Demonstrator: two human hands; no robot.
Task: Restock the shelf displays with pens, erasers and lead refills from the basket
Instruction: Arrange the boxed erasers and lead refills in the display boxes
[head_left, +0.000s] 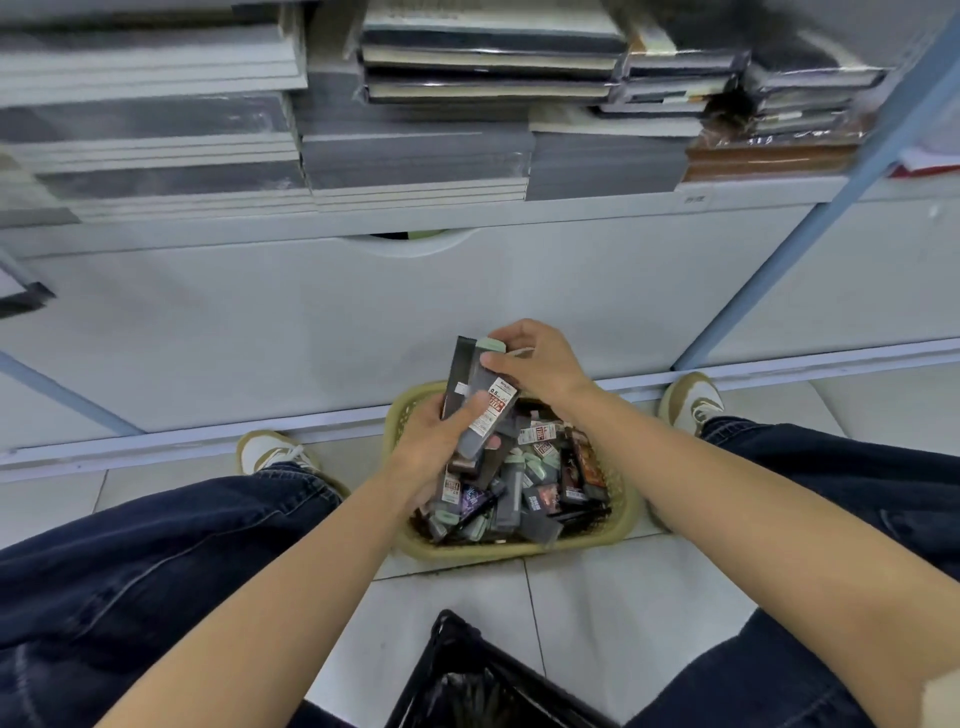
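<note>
A yellow-green plastic basket (626, 525) stands on the tiled floor between my feet, full of small dark lead refill packs (524, 488) with pale green caps. My left hand (434, 447) grips a bunch of these packs (470, 384) from below, held upright above the basket. My right hand (535, 361) pinches the top of the bunch, thumb on a dark pack with a red and white 0.5 label, fingers over a green cap.
A white cabinet front (363, 322) with a curved handle cut-out faces me. Stacks of wrapped notebooks (488, 57) and grey sketch pads (415, 161) fill the shelf above. A blue shelf upright (810, 218) slants at right. A black crate (467, 680) sits near my knees.
</note>
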